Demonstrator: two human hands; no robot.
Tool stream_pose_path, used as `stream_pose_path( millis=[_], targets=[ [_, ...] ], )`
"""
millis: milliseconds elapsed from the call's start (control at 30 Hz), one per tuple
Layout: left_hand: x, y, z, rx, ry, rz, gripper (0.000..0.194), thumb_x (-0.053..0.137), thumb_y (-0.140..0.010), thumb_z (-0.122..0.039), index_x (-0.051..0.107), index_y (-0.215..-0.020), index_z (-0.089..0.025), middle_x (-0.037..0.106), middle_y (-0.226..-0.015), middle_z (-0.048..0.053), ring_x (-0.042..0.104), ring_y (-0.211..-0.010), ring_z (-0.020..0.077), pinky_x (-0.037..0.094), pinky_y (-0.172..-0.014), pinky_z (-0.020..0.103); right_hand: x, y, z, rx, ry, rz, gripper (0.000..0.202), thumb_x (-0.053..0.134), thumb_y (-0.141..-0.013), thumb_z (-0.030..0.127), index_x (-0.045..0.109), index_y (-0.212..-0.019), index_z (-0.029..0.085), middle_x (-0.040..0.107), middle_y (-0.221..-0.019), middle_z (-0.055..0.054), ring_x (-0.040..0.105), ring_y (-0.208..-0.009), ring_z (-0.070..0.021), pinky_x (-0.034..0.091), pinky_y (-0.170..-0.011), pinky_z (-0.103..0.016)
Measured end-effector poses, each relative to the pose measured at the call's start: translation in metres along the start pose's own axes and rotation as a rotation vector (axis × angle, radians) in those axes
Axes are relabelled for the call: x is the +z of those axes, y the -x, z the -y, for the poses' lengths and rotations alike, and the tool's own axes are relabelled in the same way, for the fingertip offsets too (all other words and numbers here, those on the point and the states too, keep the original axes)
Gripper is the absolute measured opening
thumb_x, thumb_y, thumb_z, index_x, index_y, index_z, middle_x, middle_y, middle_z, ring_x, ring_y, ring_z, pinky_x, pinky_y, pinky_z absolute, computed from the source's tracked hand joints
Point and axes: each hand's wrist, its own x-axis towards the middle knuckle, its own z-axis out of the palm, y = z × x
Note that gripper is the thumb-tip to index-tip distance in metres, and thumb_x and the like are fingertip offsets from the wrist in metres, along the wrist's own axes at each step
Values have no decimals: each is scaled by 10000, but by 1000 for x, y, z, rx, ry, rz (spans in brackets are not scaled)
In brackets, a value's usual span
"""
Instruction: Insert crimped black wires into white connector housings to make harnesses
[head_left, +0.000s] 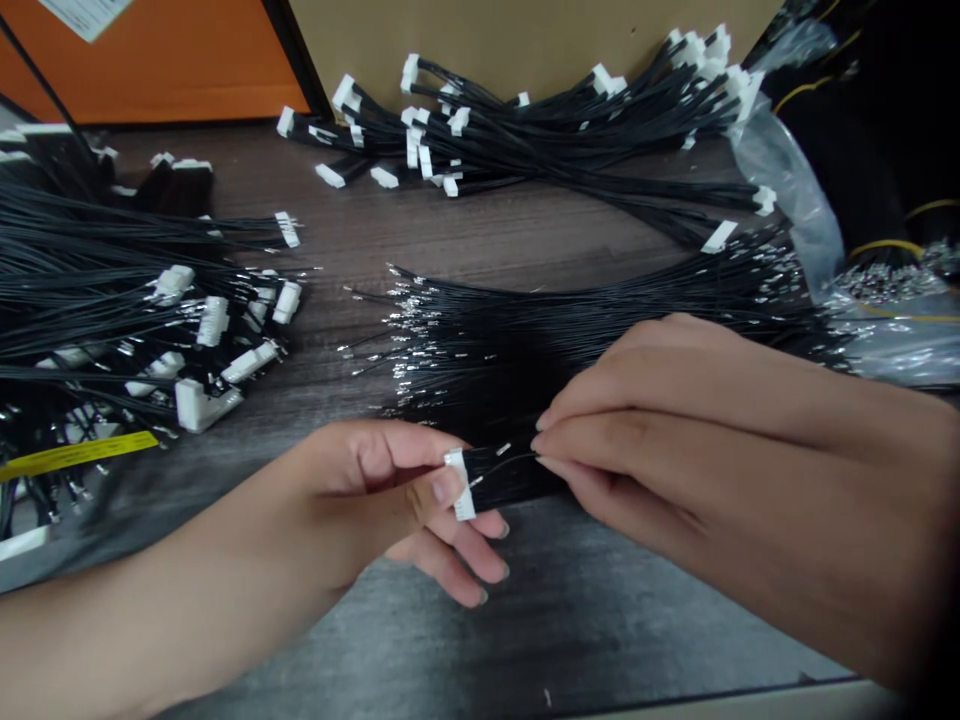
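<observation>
While left hand (397, 490) clamps white connector (466, 502), lower fingers spread, right hand (675, 425) pinches black wire (513, 459), fingertips together.

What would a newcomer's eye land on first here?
Probably the small white connector pinched in the left hand, at lower centre, with the right hand holding a thin black wire just right of it. Next, the thick spread of loose black wires with shiny metal tips behind the hands. Then the colour: an orange panel at upper left and a yellow strip at the left edge.
</observation>
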Motion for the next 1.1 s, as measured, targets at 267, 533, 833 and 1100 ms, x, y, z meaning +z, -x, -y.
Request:
stream_pose_path(
  millis=[267, 533, 833, 1100],
  targets=[
    [0, 0, -2, 2, 0, -2, 144, 948, -869, -271, 899, -822, -145, 853, -785, 36, 799, -707, 141, 686, -669, 175, -5, -3, -2, -105, 37, -114, 266, 608, -1097, 99, 758, -893, 181, 737, -970, 19, 641, -853, -110, 507, -768, -334],
    [0, 1, -3, 3, -7, 1, 122, 931, -885, -238, 900, -820, -140, 852, -780, 36, 797, -702, 138, 691, -665, 174, -3, -5, 2, -108, 28, -82, 348, 561, -1127, 112, 756, -848, 182, 720, -918, -1, 612, -807, -129, 500, -734, -368],
    [1, -1, -2, 11, 5, 1, 98, 878, -931, -187, 906, -840, -160, 865, -768, 28, 800, -692, 124, 688, -703, 161, 6, -3, -1, 69, -175, -118, 249, 591, -1072, 86, 696, -885, 212, 722, -896, 43, 601, -787, -80, 525, -865, -227],
    [0, 2, -3, 2, 22, 17, 83, 924, -892, -220, 901, -857, -148, 859, -772, 35, 799, -690, 135, 692, -686, 175, 7, -6, -1, 22, -189, -104, 273, 582, -1082, 87, 741, -886, 190, 753, -892, 43, 594, -792, -82, 518, -848, -232]
  ],
)
